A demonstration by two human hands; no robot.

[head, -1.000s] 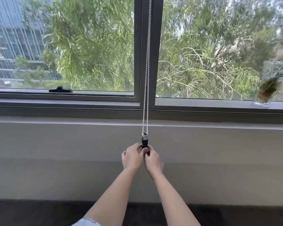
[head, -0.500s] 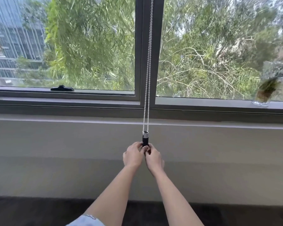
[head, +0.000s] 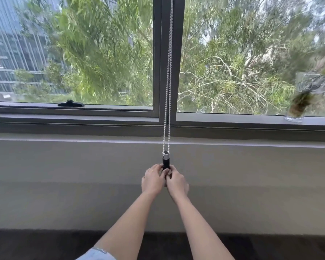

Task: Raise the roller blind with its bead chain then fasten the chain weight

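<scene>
A silver bead chain (head: 168, 76) hangs in a doubled loop down the dark window mullion. Its lower end enters a black chain weight (head: 166, 160) with a silver collar, which stands upright against the pale wall below the sill. My left hand (head: 152, 179) and my right hand (head: 177, 182) meet side by side under the weight, fingertips pinched on its black lower part. What lies behind my fingers at the base of the weight is hidden. The blind itself is out of view above the frame.
A grey window sill (head: 83, 119) runs across the view. A glass vase (head: 298, 102) with plant roots stands on it at the far right. A black window handle (head: 71, 104) sits on the left pane's frame. Dark floor lies at the bottom.
Both hands and the weight sit slightly higher in view than a second ago; the grip is unchanged. The view has tilted down a little.
</scene>
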